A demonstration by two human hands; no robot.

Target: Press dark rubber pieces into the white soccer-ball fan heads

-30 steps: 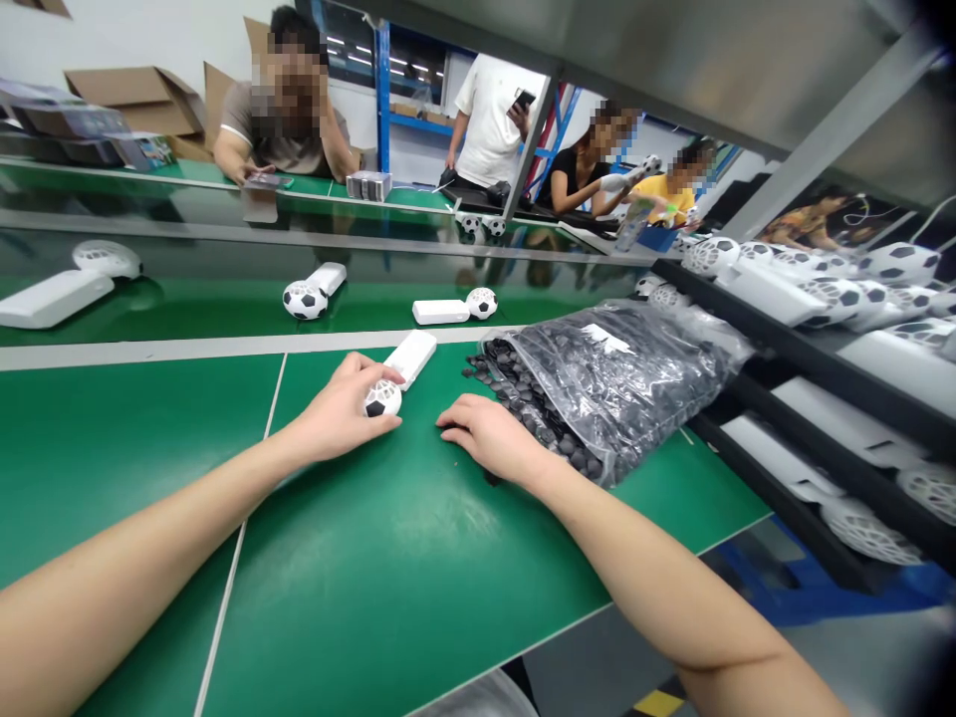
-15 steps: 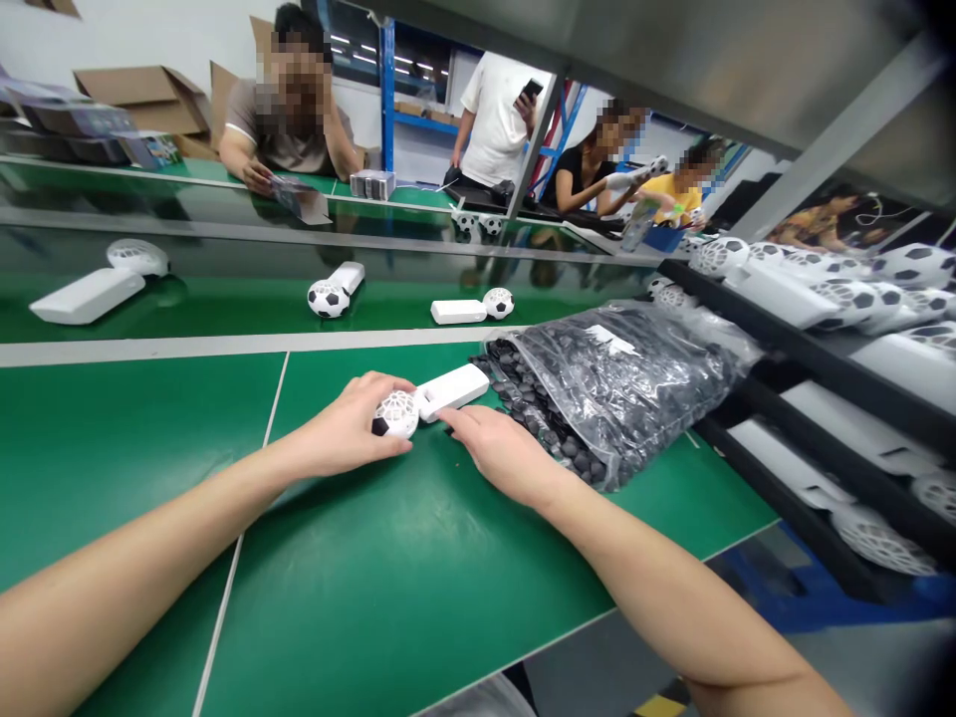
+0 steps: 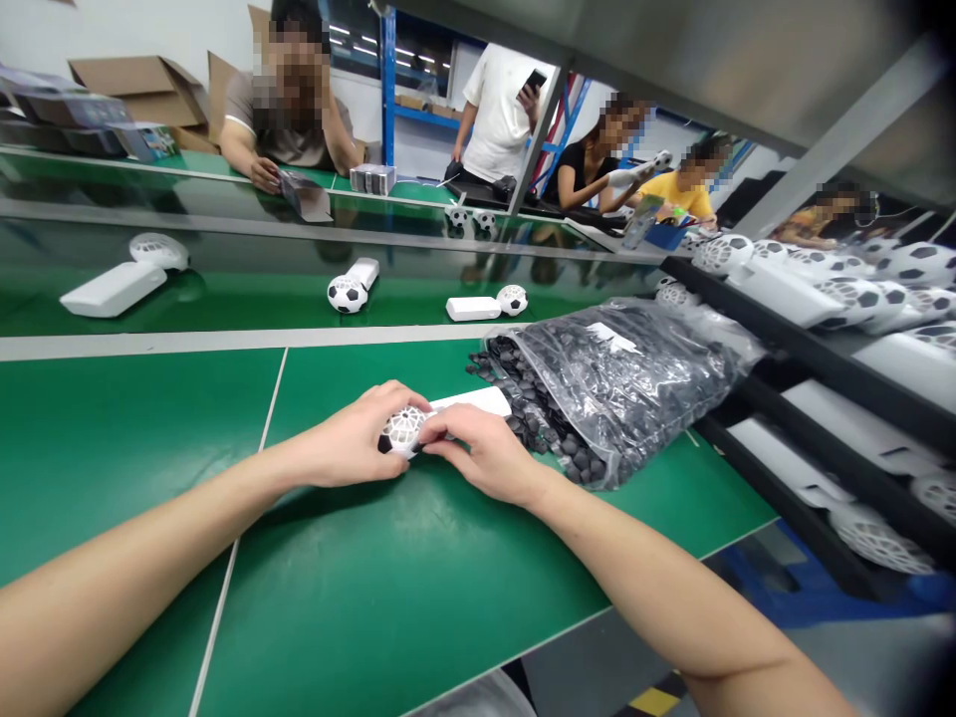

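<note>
A white handheld fan with a football-patterned head (image 3: 403,430) lies on the green bench, its white handle (image 3: 478,402) pointing right. My left hand (image 3: 365,434) is curled round the left side of the head, thumb in front and fingers behind. My right hand (image 3: 478,448) is closed in a pinch at the head's right side, fingertips touching it. A small black piece (image 3: 418,448) shows just at those fingertips, mostly hidden. Right of the handle, many such black pieces (image 3: 530,408) spill from an open clear plastic bag (image 3: 634,368).
Behind the bench a green conveyor belt (image 3: 261,299) carries similar fans (image 3: 487,307). Black trays (image 3: 792,398) stacked with fans stand at the right, near the bag. Several people sit or stand beyond the belt. A metal shelf (image 3: 672,60) hangs overhead.
My right hand has moved left from the handle to the head's side with the black piece. The held fan has shifted slightly right and down. Fans on the belt have moved right.
</note>
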